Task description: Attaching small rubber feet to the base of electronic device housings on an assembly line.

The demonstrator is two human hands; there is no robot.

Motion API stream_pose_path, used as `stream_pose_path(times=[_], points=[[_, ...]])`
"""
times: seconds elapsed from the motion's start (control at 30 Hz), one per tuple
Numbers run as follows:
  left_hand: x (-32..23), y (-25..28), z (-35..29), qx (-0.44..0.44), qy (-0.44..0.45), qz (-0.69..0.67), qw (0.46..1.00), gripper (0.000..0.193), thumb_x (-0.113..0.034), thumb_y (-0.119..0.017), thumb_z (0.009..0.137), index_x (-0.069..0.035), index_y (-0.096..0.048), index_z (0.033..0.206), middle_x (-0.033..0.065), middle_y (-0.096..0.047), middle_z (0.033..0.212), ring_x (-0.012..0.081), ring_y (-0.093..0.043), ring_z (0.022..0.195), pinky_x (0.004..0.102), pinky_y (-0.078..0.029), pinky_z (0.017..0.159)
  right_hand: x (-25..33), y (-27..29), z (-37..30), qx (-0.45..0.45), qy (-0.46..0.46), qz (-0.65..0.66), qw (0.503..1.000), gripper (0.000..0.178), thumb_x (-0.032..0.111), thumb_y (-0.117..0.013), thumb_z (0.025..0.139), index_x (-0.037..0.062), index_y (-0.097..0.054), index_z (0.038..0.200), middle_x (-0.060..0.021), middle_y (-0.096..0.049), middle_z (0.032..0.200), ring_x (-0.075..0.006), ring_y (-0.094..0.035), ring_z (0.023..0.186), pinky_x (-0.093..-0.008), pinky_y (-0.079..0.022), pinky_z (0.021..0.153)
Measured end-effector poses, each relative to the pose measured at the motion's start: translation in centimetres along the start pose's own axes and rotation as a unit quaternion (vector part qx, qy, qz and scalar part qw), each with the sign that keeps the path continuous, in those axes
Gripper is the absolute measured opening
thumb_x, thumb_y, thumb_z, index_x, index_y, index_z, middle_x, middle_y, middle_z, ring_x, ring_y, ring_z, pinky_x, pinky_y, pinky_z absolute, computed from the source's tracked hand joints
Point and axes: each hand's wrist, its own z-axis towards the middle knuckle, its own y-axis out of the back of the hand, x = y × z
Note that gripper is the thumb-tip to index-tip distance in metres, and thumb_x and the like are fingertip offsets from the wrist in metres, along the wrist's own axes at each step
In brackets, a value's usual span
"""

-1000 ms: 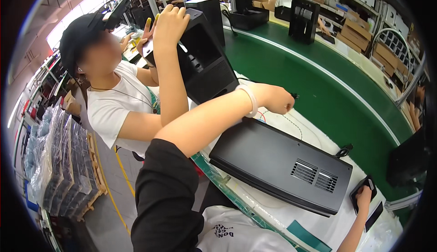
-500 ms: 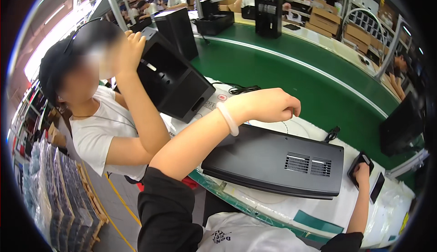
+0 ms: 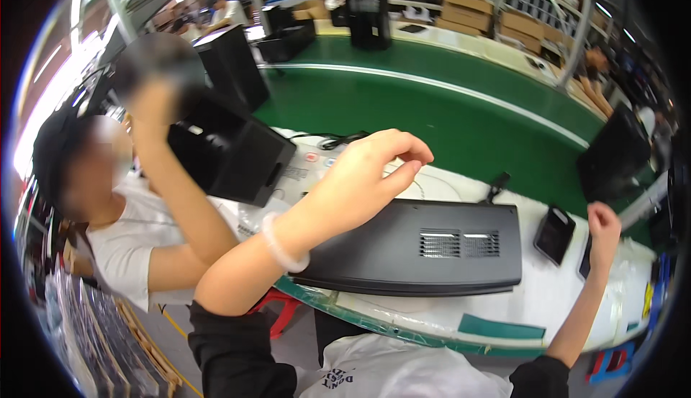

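Observation:
My left hand (image 3: 374, 171), with a pale bracelet at the wrist, hangs above the left part of a dark computer case (image 3: 389, 243) that lies flat. Its fingers are loosely curled, with a gap to the thumb and nothing held. The case has two vent grilles toward its right end. My right hand (image 3: 604, 218) is raised at the right with curled fingers; what they hold, if anything, is hidden. Beside it a small flat black object (image 3: 555, 236) rests on the white table covering. A dark slab (image 3: 584, 258) is partly hidden behind my right forearm.
At my left a co-worker (image 3: 122, 211) handles another black computer case (image 3: 230, 146). A green conveyor belt (image 3: 432, 124) runs beyond the table, with a black tower (image 3: 615, 152) at its right. Black cables (image 3: 331, 141) lie behind my case; a green strip (image 3: 502, 327) lies at the near edge.
My right hand has come off the small flat black object and risen away from it. The left hand's fingers have loosened, and the hand has shifted left. The whole view has also shifted.

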Motion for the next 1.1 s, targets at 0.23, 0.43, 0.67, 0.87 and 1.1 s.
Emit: stream_pose_path(times=[0.23,0.43,0.67,0.87,1.1], points=[[-3.4,-1.6,-0.2,0.04,0.114,-0.398,0.909,0.021,-0.009,-0.062,0.089,0.0,-0.055,0.106,0.0105,-0.063,0.104,0.0147,-0.061,0.094,0.029,-0.05,0.087,21.6,-14.4,-4.0,0.2,0.172,0.367,0.892,0.018,-0.013,-0.054,0.07,-0.0017,-0.062,0.082,-0.0069,-0.057,0.09,-0.0102,-0.052,0.077,-0.0211,-0.041,0.065],[-3.6,-2.1,-0.6,0.039,0.174,-0.496,0.85,0.019,-0.013,-0.061,0.09,-0.002,-0.054,0.104,0.0075,-0.063,0.101,0.0148,-0.063,0.09,0.0292,-0.053,0.085,22.1,-16.6,-5.5,0.204,0.208,0.442,0.849,0.032,-0.015,-0.059,0.07,0.0016,-0.057,0.097,-0.0044,-0.057,0.09,-0.0061,-0.048,0.071,-0.0189,-0.04,0.06],[-2.5,-2.5,-0.9,0.04,0.213,-0.589,0.778,0.015,-0.008,-0.065,0.087,-0.001,-0.056,0.097,0.0064,-0.064,0.092,0.0127,-0.063,0.085,0.0254,-0.053,0.078,22.3,-16.9,-5.8,0.239,0.217,0.432,0.842,0.039,-0.013,-0.062,0.071,0.004,-0.05,0.104,-0.0031,-0.057,0.088,-0.0052,-0.048,0.071,-0.0196,-0.041,0.061],[-2.1,-1.8,-1.7,0.052,0.172,-0.632,0.754,0.016,-0.006,-0.065,0.086,-0.002,-0.056,0.098,0.0058,-0.063,0.093,0.0118,-0.061,0.083,0.0249,-0.052,0.078,23.6,-16.3,-5.4,0.319,0.033,0.518,0.793,0.033,-0.002,-0.067,0.074,0.0015,-0.054,0.104,-0.0052,-0.056,0.087,-0.0078,-0.053,0.076,-0.0208,-0.042,0.062],[-2.0,-1.2,-2.1,0.049,0.112,-0.607,0.785,0.017,-0.01,-0.064,0.088,-0.002,-0.058,0.102,0.0075,-0.062,0.096,0.0143,-0.061,0.087,0.0267,-0.052,0.078,21.9,-15.8,-5.1,0.386,-0.039,0.579,0.717,0.013,0.004,-0.064,0.082,-0.0008,-0.063,0.094,-0.007,-0.06,0.084,-0.0108,-0.053,0.072,-0.0231,-0.044,0.063]])
